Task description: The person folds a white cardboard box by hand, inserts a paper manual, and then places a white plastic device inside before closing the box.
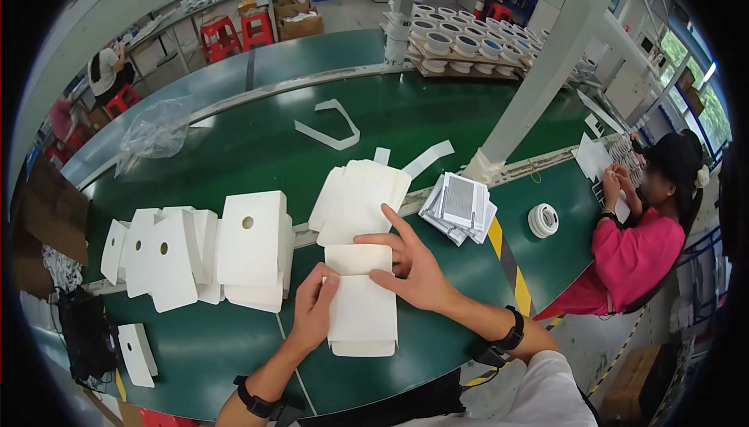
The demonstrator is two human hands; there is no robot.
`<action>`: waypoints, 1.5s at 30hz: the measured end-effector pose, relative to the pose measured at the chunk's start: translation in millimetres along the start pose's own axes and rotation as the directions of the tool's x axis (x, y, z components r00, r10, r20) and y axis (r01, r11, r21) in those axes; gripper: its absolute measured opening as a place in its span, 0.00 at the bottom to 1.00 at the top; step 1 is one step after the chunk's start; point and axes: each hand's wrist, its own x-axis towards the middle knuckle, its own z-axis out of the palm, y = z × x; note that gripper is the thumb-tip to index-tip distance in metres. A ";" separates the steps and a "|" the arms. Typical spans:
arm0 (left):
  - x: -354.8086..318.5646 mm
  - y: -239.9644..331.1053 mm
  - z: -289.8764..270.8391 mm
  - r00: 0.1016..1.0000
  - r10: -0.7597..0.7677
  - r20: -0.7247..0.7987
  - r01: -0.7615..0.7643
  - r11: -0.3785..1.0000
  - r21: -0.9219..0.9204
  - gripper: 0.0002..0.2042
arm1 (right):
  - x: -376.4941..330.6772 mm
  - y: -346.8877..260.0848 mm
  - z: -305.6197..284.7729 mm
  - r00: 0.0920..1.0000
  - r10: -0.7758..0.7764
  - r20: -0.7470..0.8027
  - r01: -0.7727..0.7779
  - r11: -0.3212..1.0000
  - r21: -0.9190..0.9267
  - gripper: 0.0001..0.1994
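Between my hands is a small white cardboard box, its top flap raised at the far end and short flaps showing at the near end. My left hand grips its left edge, thumb on the front panel. On the other side, my right hand holds the upper right edge with the thumb near the fold, while the index finger points away. Just beyond lies a stack of flat white box blanks. To the left stand white boxes with round holes, leaning in a row.
Printed leaflets are piled right of the blanks. A white ring-shaped part sits near a co-worker in pink. A single white box lies at the near left. Paper strips and a clear plastic bag lie farther back. A post rises at right.
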 end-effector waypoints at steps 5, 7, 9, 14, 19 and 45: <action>3.2 1.3 10.9 0.999 -0.042 -0.029 0.043 0.998 0.034 0.09 | -6.6 -8.1 -1.4 0.998 0.040 -0.056 -0.052 0.970 -0.237 0.42; 2.0 1.9 15.8 1.000 -0.023 -0.021 0.025 0.995 0.094 0.09 | -5.3 3.6 -14.7 0.994 -0.090 0.062 0.107 0.922 -0.372 0.39; 2.9 3.1 9.0 0.999 -0.046 -0.013 0.048 0.994 0.101 0.09 | 0.4 15.4 -27.0 0.908 -0.276 0.314 0.415 0.688 -0.595 0.35; 7.5 -0.8 12.7 0.980 0.198 0.025 -0.200 0.977 0.075 0.05 | 13.0 10.5 -25.8 0.911 -0.001 0.412 0.152 0.931 -0.332 0.25; 5.0 -5.4 11.2 0.951 0.306 0.046 -0.308 0.922 0.234 0.04 | -0.5 24.5 -18.3 0.942 0.033 0.333 -0.027 0.999 -0.023 0.18; -0.9 -3.1 22.4 0.962 -0.169 -0.214 0.063 0.902 -0.426 0.13 | 5.8 10.1 0.6 0.968 -0.198 -0.156 0.107 0.883 -0.456 0.22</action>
